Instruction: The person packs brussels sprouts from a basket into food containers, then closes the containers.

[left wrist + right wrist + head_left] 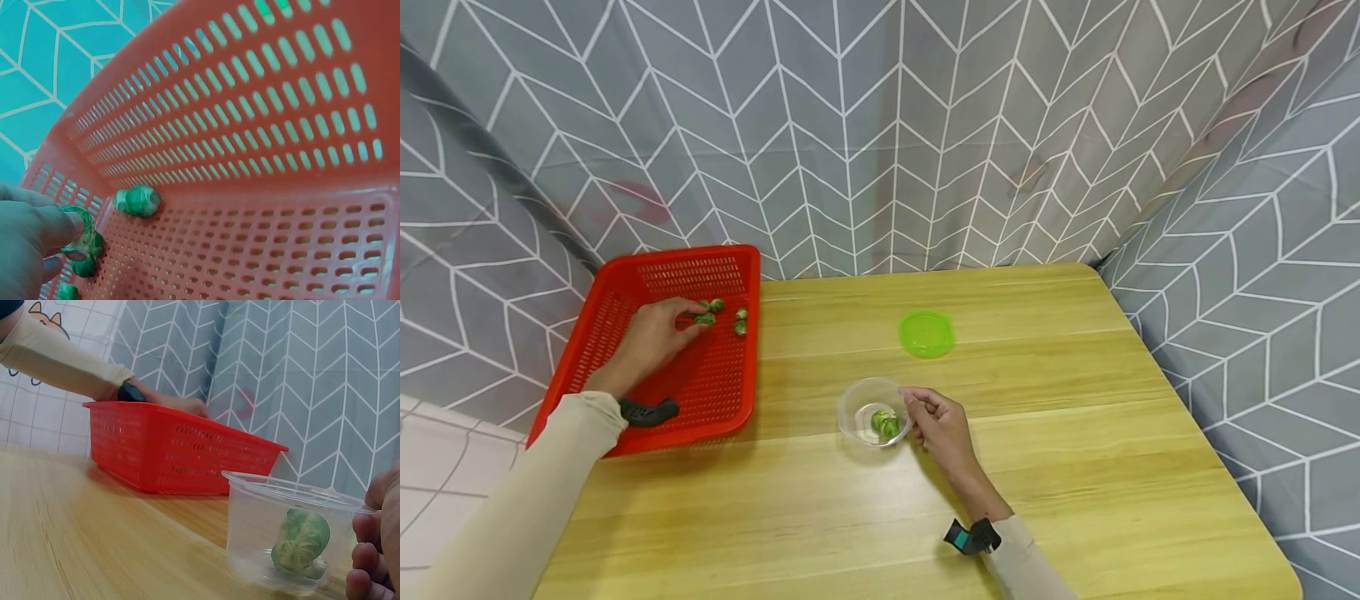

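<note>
My left hand [658,335] reaches into a red plastic basket [747,400] and pinches a Brussels sprout [77,228] between thumb and fingers. More sprouts lie around it at the basket's far end, among them a pair [139,201] by the side wall. On the table, my right hand [942,427] pinches the rim of a clear round plastic tub [854,417] from its right side. Brussels sprouts [301,540] rest at the bottom of this tub, which stands upright.
A green round lid [927,333] lies flat on the wooden table [1060,467], beyond the tub. Grey patterned curtains [865,142] hang behind the table and along its right side. The basket's raised walls surround my left hand.
</note>
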The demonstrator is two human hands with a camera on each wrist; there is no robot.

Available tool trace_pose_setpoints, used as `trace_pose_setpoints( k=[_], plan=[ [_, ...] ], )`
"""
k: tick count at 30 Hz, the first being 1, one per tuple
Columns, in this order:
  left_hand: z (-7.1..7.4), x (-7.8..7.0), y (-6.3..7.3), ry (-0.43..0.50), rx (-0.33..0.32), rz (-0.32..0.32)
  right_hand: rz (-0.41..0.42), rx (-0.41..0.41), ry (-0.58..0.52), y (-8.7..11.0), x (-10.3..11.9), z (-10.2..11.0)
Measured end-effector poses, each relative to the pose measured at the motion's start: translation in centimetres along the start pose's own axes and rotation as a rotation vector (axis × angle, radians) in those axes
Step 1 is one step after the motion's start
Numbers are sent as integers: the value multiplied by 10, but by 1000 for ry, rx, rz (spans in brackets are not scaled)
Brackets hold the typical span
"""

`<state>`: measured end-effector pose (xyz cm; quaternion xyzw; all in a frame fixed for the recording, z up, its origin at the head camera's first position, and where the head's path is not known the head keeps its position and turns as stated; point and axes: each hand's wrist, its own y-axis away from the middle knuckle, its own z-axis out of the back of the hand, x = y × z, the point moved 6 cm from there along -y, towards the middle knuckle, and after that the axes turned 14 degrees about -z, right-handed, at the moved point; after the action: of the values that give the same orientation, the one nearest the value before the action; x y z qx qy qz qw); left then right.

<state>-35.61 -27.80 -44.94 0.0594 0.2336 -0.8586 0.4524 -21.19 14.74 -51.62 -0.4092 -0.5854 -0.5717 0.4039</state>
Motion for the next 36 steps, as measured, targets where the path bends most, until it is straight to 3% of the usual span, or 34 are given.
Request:
trace_pose_setpoints(
  k=[16,31,36],
  plan=[
    [14,-23,6,-7,-117,-78,2,-15,1,6,8,-1],
    [20,-41,5,40,-101,-43,1,11,-17,5,7,-1],
    [21,-50,1,36,-110,-70,-2,9,-16,5,7,-1]
  ],
)
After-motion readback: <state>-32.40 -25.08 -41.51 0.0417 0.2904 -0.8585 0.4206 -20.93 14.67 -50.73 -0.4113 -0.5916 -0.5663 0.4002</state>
